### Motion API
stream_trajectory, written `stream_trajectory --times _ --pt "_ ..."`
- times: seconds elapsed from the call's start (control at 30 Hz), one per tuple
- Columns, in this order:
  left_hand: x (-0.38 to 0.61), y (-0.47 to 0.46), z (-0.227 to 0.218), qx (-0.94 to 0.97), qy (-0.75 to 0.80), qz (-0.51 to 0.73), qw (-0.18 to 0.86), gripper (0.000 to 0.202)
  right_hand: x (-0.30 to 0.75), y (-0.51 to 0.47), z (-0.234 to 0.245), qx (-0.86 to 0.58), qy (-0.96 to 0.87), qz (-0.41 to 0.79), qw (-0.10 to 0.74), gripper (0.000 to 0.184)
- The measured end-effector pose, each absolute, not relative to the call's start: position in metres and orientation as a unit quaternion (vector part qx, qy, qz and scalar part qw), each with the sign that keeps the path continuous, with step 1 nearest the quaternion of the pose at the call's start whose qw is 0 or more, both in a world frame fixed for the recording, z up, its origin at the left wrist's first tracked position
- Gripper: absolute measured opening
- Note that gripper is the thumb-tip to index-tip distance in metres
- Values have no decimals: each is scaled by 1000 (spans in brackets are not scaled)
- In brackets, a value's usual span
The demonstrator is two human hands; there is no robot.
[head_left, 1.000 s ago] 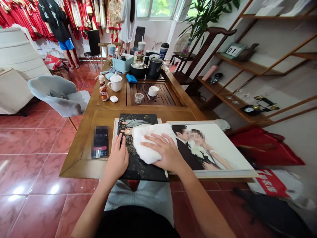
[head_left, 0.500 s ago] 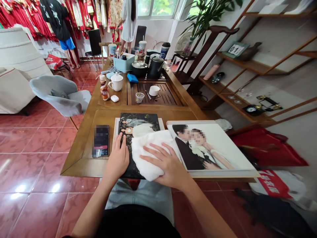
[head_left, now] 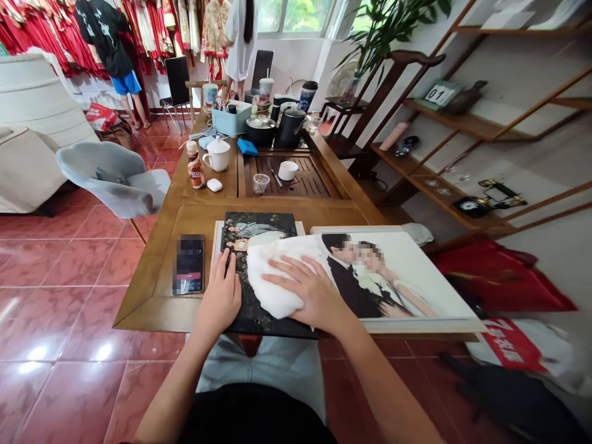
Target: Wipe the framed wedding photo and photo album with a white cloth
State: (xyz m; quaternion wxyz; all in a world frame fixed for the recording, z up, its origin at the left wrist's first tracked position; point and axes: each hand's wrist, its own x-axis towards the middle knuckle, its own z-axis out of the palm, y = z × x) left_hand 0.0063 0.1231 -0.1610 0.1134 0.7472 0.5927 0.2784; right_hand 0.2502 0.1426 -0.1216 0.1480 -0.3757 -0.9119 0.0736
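Observation:
A dark photo print (head_left: 252,271) lies on a pale backing at the near edge of the wooden table (head_left: 161,271). My left hand (head_left: 221,296) rests flat on the print's left side, fingers stretched out. My right hand (head_left: 311,291) presses flat, fingers spread, on a white cloth (head_left: 277,271) that covers the print's right half. A larger white-framed portrait (head_left: 407,277) lies directly to the right, its left edge under the cloth.
A black phone (head_left: 189,264) lies left of the print. Further back stand a brown bottle (head_left: 195,165), white teapot (head_left: 216,154), tea tray (head_left: 287,176) with cups, and kettles (head_left: 289,126). A grey chair (head_left: 115,179) is left; wooden shelves (head_left: 462,123) right. Two people stand by red garments at the back.
My right hand with the cloth slid toward me over the print, then back up and away. My left hand stays in place.

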Motion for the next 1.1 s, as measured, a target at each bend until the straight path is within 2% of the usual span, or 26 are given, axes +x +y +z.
stream_trajectory --times 0.2,0.6,0.93,1.1 --pt "6 124 -161 752 586 286 99 52 243 162 -120 -401 -901 60 154 62" --pt "7 123 -164 742 594 290 109 52 248 114 -121 -325 -930 105 138 70" --pt "7 123 -161 743 591 295 111 53 245 153 -124 -436 -881 50 175 60" --pt "6 124 -165 742 593 295 104 54 238 136 -121 -371 -912 83 154 66"
